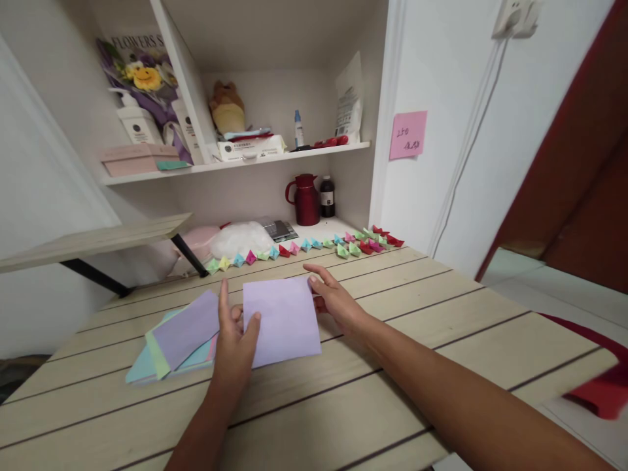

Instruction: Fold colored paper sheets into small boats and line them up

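A sheet of lilac paper [284, 324] is held up just above the wooden table [392, 392], between both hands. My left hand [236, 327] pinches its left edge, thumb on the front face and index finger pointing up. At the upper right corner, my right hand [333, 297] grips the sheet between thumb and fingers, with the index finger stretched out beyond it. Left of my left hand lies a fanned stack of coloured paper [140, 363] in blue, green and pink, topped by another purple sheet [189, 330].
Small folded paper boats [251, 257] in several colours line the table's back edge, bunched at the right. Behind stand a red jug [307, 201] and a dark bottle [327, 196]. A raised wooden shelf [98, 241] on black legs is at left. A pink note [408, 134] hangs on the wall.
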`<move>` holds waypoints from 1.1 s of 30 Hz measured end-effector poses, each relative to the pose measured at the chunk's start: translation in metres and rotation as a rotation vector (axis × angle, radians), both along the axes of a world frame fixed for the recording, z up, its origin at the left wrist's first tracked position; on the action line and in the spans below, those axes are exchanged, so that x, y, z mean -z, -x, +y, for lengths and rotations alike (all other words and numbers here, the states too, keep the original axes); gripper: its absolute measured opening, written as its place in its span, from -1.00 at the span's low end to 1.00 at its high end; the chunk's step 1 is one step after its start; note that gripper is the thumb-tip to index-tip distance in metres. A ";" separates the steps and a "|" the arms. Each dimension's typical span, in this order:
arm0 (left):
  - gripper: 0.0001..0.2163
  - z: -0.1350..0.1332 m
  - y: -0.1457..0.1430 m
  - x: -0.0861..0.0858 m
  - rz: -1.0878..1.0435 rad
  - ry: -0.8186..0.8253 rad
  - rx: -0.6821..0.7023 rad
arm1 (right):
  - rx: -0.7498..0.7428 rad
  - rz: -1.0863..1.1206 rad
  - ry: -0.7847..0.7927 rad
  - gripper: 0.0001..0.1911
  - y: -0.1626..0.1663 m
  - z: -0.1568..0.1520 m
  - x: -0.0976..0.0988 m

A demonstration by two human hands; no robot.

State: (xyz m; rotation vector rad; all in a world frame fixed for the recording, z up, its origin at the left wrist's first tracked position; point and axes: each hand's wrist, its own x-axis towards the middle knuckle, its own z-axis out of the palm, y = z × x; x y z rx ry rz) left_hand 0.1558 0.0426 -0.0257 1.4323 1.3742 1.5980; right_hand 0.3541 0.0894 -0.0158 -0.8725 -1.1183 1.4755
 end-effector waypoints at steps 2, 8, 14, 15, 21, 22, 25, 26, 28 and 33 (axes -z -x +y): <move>-0.14 -0.001 0.004 -0.006 -0.103 -0.005 -0.025 | -0.054 0.012 0.000 -0.52 -0.001 0.000 0.000; -0.17 -0.002 0.008 -0.012 -0.184 0.012 -0.089 | -0.159 0.116 0.052 -0.54 -0.002 0.002 0.004; -0.22 0.003 0.005 0.000 -0.110 0.056 -0.041 | -0.365 0.151 -0.046 -0.62 0.000 0.000 0.006; -0.23 0.003 0.005 0.001 -0.102 0.059 -0.020 | -0.399 0.120 -0.064 -0.59 0.002 -0.002 0.006; -0.21 -0.003 -0.002 -0.006 -0.238 0.111 0.173 | -0.390 -0.046 -0.111 -0.32 0.014 -0.011 0.010; -0.20 -0.005 -0.004 -0.007 -0.257 0.119 0.203 | -0.347 -0.048 -0.109 -0.26 0.015 -0.011 0.011; -0.19 -0.009 -0.008 -0.009 -0.268 0.147 0.273 | -0.239 -0.017 -0.074 -0.11 0.017 -0.011 0.012; -0.18 -0.009 -0.009 -0.009 -0.268 0.158 0.298 | -0.228 -0.002 -0.056 -0.10 0.017 -0.011 0.012; -0.17 -0.011 -0.010 -0.009 -0.262 0.184 0.337 | -0.250 0.012 -0.016 -0.24 0.016 -0.010 0.012; -0.23 -0.011 -0.005 -0.007 -0.242 0.286 0.310 | -0.180 -0.028 0.013 -0.63 0.013 -0.006 0.011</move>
